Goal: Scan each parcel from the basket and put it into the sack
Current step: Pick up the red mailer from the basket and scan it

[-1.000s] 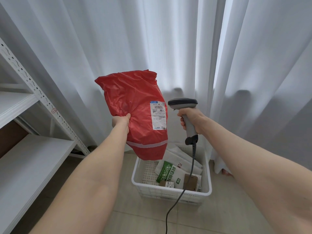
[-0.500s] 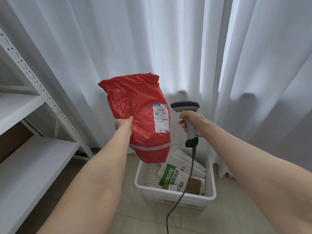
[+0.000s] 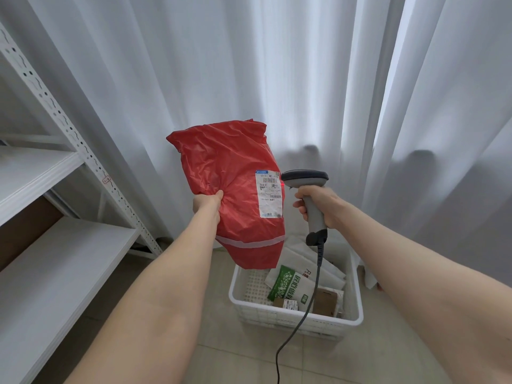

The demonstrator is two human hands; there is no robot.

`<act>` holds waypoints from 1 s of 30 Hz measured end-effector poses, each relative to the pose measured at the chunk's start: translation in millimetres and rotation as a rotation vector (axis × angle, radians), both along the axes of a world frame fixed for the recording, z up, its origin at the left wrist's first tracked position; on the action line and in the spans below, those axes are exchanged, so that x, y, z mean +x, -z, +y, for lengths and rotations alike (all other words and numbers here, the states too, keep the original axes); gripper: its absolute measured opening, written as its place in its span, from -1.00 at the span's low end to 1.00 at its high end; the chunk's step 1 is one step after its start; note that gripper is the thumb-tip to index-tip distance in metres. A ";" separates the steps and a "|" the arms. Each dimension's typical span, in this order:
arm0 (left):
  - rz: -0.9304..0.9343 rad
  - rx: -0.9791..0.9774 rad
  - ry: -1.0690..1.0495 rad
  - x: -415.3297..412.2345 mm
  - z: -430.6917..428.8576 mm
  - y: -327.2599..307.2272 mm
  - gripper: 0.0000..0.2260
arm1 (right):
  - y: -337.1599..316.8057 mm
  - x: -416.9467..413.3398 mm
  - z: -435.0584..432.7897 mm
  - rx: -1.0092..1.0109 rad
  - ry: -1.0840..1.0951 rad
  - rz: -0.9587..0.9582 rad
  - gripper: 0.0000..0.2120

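The left hand (image 3: 207, 204) grips the red parcel (image 3: 230, 187) at its left edge, fingers bunching the plastic, holding it upright above the white basket (image 3: 293, 320). The right hand (image 3: 318, 202) grips the scanner (image 3: 307, 187), its head just beside the parcel's label (image 3: 270, 194)

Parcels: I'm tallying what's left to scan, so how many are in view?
5: a red parcel in the left hand; in the basket, a white mailer, a green-printed bag, a small labelled box and a brown box. More may lie underneath.
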State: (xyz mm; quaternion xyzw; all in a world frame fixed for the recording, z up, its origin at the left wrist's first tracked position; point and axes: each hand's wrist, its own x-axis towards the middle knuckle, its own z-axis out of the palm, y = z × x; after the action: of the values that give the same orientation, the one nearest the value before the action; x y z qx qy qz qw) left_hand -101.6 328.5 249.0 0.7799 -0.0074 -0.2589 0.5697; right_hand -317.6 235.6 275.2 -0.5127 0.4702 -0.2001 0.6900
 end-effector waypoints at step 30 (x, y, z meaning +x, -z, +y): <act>-0.038 -0.062 -0.179 -45.8 392.4 -4.4 -0.44 | 64.1 45.6 286.6 0.367 -0.280 -0.147 -0.85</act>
State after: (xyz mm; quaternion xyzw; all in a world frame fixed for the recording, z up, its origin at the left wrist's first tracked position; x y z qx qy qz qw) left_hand -147.3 720.9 253.4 0.7644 0.0435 -0.1918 0.6141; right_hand -272.0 522.3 211.1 -0.4229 0.3716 -0.0501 0.8250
